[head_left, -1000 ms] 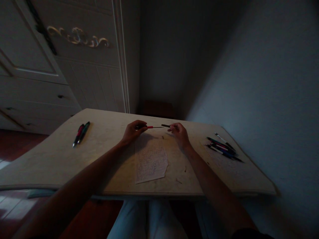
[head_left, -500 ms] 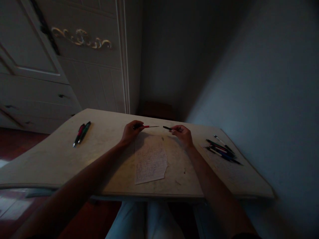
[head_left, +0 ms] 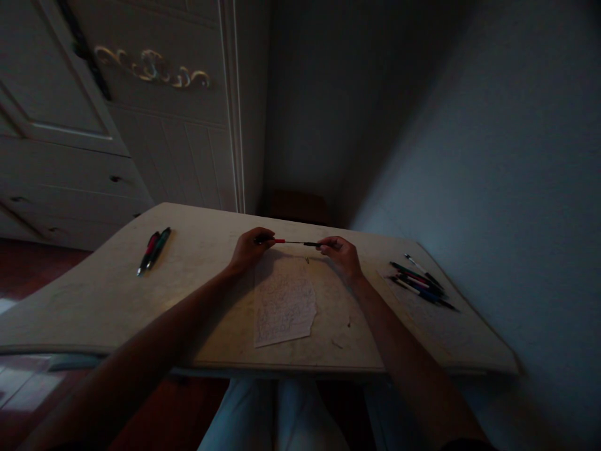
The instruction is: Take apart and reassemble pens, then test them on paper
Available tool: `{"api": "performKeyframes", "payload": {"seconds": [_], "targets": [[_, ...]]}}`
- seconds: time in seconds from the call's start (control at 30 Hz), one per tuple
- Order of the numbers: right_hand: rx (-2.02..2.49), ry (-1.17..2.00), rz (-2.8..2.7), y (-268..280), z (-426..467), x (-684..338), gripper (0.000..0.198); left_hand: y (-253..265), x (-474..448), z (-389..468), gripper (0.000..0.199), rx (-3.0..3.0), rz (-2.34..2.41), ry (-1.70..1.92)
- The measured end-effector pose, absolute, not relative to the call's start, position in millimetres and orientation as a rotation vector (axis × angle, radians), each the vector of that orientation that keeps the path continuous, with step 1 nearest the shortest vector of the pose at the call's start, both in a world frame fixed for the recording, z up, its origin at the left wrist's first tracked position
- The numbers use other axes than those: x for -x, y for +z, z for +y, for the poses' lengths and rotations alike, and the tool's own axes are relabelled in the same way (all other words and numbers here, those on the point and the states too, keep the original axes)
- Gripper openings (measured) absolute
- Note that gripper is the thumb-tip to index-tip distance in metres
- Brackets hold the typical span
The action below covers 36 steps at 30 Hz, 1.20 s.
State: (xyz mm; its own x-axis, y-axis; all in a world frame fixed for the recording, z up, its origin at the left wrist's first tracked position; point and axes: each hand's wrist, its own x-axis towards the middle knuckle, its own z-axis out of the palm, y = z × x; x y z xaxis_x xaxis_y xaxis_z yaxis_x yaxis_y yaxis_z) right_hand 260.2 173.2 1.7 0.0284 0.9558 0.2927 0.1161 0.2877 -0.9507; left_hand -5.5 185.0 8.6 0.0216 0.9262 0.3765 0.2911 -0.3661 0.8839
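Note:
My left hand (head_left: 252, 247) pinches a red and black pen part (head_left: 279, 241), from which a thin refill (head_left: 294, 242) sticks out to the right. Opposite it, my right hand (head_left: 342, 254) is closed on a dark pen barrel (head_left: 310, 244), pointing left. The refill's tip meets the barrel's open end, or lies just at it; how far inside it reaches I cannot tell. Both hands are held over the far middle of the table. Below them lies a torn sheet of handwritten paper (head_left: 285, 307).
Two pens, one red (head_left: 148, 252) and one green (head_left: 159, 248), lie on the table's left side. Several pens (head_left: 420, 285) are heaped at the right on another sheet (head_left: 434, 326). Small bits (head_left: 337, 344) lie near the front edge. A wall (head_left: 526, 188) borders the right.
The gap between the refill's tip and the dark barrel has closed. My left hand has shifted slightly right, my right hand slightly left.

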Motion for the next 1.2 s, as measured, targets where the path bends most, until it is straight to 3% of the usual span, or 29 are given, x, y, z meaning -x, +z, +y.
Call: {"api": "performKeyframes", "payload": {"seconds": [1.2], "targets": [[1.037,1.134,-1.283,2.5,161.5,-229.6,0.019,3.4,-2.1,179.2,0.023,-1.801,1.177,1.249]]}}
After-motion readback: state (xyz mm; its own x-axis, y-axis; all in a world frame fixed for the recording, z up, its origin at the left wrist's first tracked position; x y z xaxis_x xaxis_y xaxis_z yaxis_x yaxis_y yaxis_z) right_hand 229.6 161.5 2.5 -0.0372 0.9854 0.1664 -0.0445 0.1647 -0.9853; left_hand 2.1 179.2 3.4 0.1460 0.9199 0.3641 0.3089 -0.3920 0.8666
